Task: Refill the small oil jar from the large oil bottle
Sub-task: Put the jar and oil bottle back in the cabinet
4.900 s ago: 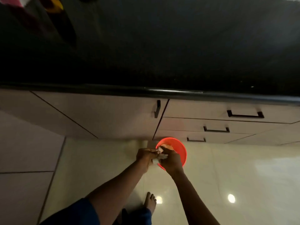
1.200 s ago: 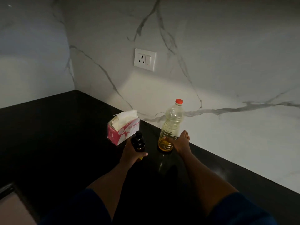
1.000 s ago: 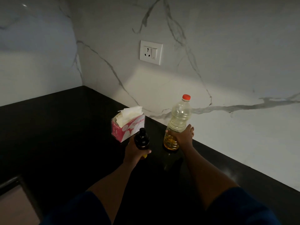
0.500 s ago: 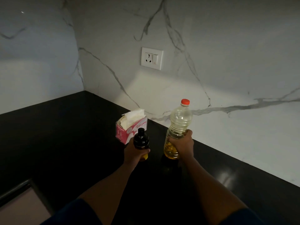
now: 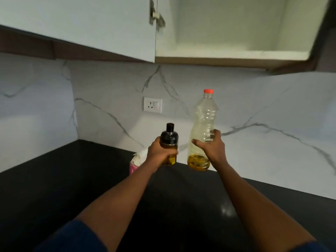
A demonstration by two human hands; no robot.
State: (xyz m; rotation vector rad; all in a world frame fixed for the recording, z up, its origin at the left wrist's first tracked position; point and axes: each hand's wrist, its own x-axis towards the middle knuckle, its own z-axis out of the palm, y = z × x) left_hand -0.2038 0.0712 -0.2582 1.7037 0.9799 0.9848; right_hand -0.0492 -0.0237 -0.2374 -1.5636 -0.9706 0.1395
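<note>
My left hand [image 5: 160, 152] grips the small oil jar [image 5: 169, 140], a glass jar with a black pouring cap, held upright above the black counter [image 5: 72, 179]. A little yellow oil shows at its bottom. My right hand [image 5: 212, 148] is wrapped around the large oil bottle [image 5: 204, 120], a clear plastic bottle with a red cap on top and a shallow layer of yellow oil at its base. Both are held up side by side, a short gap between them, and both caps are on.
A pink tissue box [image 5: 135, 162] sits on the counter behind my left wrist, mostly hidden. A white wall socket [image 5: 152, 104] is on the marble backsplash. Overhead, a wall cabinet [image 5: 227, 30] stands open with its door [image 5: 91, 24] swung left.
Both hands have lifted the jar and the bottle off the counter. My view has tilted up, bringing the open overhead cabinet into sight.
</note>
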